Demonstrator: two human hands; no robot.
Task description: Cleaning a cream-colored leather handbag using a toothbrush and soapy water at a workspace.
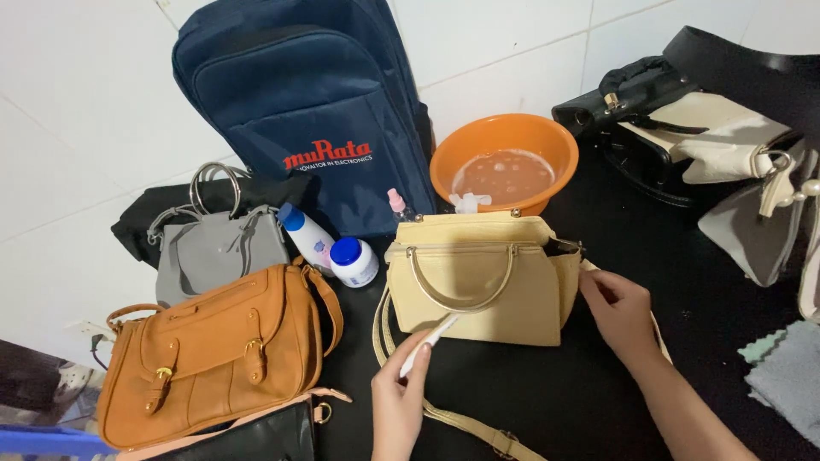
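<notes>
- Handbag [478, 282] in cream leather stands upright at the middle of the black mat [649, 282], its curved handle folded down against the front face and its long strap [444, 417] trailing toward the near edge.
- The left hand [398, 399] comes up from the near side with its fingers closed around a small white tool [430, 341], likely a brush; the tool's tip rests against the lower front of the handbag.
- The right hand [619, 309] sits at the handbag's right end, fingers curled and pinching the side where the strap joins, steadying the bag.
- Just behind the handbag stands an orange basin [504, 162] holding cloudy, soapy-looking water, with a small pink-capped bottle [396, 203] at its left.
- Judging from this, the cleaning of the cream bag appears to be in an early or middle stage: the tool works only one low spot of the front, and whether any of the surface is already wet cannot be told.
- To the left, a tan bag [209, 354], a grey bag [220, 248], a blue-capped bottle [307, 237] and a blue-lidded jar [353, 260] sit untouched.
- At the far right lie more bags in black and off-white [683, 128]; a folded cloth [790, 376] rests at the near right.
- A dark blue backpack [307, 111] leans on the tiled wall at the far side.
</notes>
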